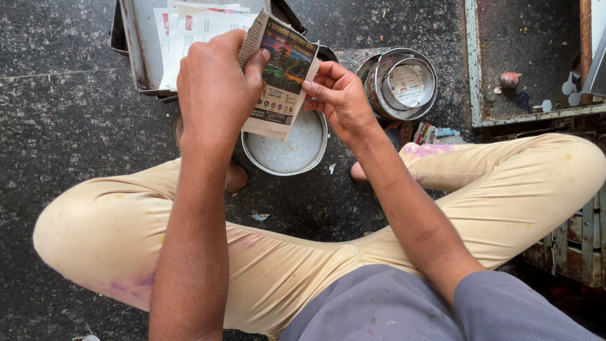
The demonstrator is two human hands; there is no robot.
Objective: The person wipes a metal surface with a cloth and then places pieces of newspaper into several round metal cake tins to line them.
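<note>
- Head view, upper centre: left hand (214,95) and right hand (338,95) are both pinching 1 folded printed leaflet (281,72), holding it above a round metal dish (287,148).
- Step, judged: folding or creasing the leaflet; next move is calling for a firm 2-handed pinch.
- Upper left: metal tray (136,44) is holding papers (189,28).
- Upper right: nested tins (401,85) are sitting on the floor.

The folded leaflet (282,72) pinched between both hands is mostly dark with a bright scenic photo patch, greens and blues, and cream edges. Right below the grip, the round metal bowl (287,148) is silvery with a speckled white inside. Behind the grip, white papers (189,31) with red marks. Trousers (505,189) under the arms are tan with purple smudges and yellow dots.
</note>
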